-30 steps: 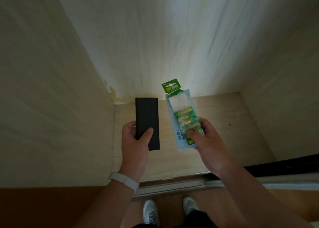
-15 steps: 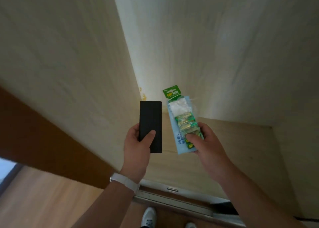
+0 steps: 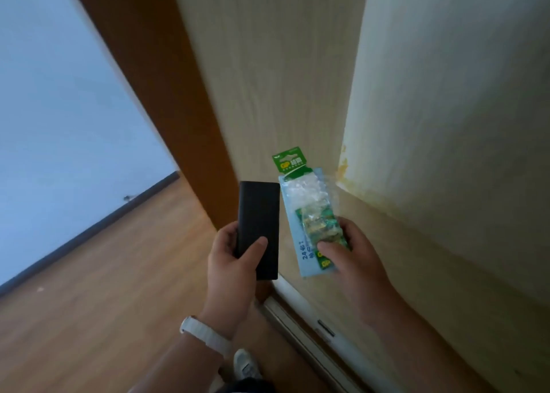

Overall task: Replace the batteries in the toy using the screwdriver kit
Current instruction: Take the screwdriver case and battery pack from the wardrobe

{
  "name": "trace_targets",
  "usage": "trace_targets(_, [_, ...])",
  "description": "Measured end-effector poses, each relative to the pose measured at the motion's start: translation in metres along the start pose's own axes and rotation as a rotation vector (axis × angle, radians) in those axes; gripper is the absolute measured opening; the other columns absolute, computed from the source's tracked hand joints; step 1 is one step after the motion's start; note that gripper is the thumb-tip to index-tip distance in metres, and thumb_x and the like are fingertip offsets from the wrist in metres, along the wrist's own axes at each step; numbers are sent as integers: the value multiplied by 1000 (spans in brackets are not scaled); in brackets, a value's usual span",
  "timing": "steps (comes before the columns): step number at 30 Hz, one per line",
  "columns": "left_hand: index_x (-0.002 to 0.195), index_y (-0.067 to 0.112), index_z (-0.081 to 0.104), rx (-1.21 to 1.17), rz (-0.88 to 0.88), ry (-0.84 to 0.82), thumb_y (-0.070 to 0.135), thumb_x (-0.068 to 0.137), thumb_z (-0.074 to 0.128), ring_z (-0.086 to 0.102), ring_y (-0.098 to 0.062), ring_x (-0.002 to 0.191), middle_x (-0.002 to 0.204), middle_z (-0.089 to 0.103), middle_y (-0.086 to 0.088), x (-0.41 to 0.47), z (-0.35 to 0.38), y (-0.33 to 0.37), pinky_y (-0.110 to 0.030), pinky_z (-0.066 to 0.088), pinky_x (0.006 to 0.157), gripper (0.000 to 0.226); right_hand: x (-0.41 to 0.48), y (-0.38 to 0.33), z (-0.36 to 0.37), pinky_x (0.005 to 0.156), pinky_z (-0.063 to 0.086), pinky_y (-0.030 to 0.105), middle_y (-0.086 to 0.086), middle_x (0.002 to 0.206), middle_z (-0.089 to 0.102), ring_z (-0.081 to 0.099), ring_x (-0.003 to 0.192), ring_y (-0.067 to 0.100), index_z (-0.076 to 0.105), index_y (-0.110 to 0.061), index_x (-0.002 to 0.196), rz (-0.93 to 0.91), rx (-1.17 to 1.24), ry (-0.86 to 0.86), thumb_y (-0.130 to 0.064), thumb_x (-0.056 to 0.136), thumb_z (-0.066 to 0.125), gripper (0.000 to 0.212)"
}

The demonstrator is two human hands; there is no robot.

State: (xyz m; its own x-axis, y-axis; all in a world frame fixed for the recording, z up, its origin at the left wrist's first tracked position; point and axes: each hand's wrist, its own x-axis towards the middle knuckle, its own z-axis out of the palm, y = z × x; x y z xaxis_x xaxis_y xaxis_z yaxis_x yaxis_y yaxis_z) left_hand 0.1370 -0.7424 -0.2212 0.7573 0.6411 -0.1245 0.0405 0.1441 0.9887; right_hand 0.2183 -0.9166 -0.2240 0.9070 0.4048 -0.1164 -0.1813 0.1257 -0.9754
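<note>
A flat black rectangular case (image 3: 259, 229) is gripped upright in the left hand (image 3: 235, 261), with the thumb pressed across its front face and the fingers wrapped round its left edge. Just beside it, apart by a narrow gap, a clear plastic blister pack of green and gold batteries on a pale blue card with a green header tab (image 3: 309, 214) is clasped in the right hand (image 3: 354, 258), the thumb laid over the lower part of the pack and the fingers curled behind its right edge. The top of the blister appears empty and crumpled, and the batteries are gathered in the lower half. A white watch strap (image 3: 205, 336) is worn on the left wrist. Behind the hands, pale wood-grain panels (image 3: 282, 80) are seen, with a brown wooden frame (image 3: 154, 80) to the left. Below lies a wooden floor (image 3: 104, 288), on which a white shoe (image 3: 245, 364) is partly shown.
</note>
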Motion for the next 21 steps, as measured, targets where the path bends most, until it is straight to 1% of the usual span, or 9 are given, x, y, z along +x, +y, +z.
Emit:
trace_targets(3, [112,26,64,-1,36,135,7,88,74,75,-17,86,98,77,6,-10,-38,6,-28,62,67,33,10,3,31,68,55,34,8,99,73,72,90,27,66,-32,106,5,-22,-131,-34,62,70,44])
trace_targets(4, [111,26,63,-6,45,186,7,89,74,75,-16,84,96,77,6,-12,-51,7,-26,61,65,32,12,4,43,68,54,34,7,97,73,72,88,25,66,-31,105,4,-32,-177,-33,62,69,43])
trace_targets(7, [110,24,62,-44,54,343,4,89,72,75,-14,78,93,77,2,-14,-88,10,-24,58,59,30,15,8,80,60,51,18,-5,90,73,70,75,8,64,-33,106,-34,-111,-301,-33,65,67,42])
trace_targets(8, [110,23,62,-57,59,386,3,90,72,74,-13,76,92,78,2,-14,-99,10,-24,57,58,30,15,10,91,58,50,16,-7,90,73,69,73,6,63,-35,107,-38,-131,-334,-34,65,66,42])
trace_targets(10, [110,21,61,-75,64,451,1,90,70,74,-12,74,89,78,3,-11,-119,9,-25,57,57,30,15,14,113,60,52,19,-9,93,73,70,76,8,63,-42,105,-26,-154,-394,-35,66,66,40])
trace_targets(13, [110,20,60,-109,71,510,1,90,70,74,-13,75,91,78,3,0,-145,9,-26,58,57,30,19,20,140,65,57,27,-8,97,72,71,83,15,62,-47,105,-1,-186,-462,-36,67,67,40])
trace_targets(18, [109,23,61,-153,69,579,4,91,71,73,-12,75,90,77,2,30,-182,9,-26,58,57,28,36,25,182,64,54,24,-5,98,73,72,84,15,64,-44,104,45,-188,-470,-34,67,69,39])
trace_targets(21, [110,22,62,-187,79,594,5,90,71,73,-13,77,92,76,2,55,-210,10,-27,58,59,28,52,29,216,68,59,33,-6,99,73,73,86,18,63,-48,104,69,-224,-487,-35,66,70,40])
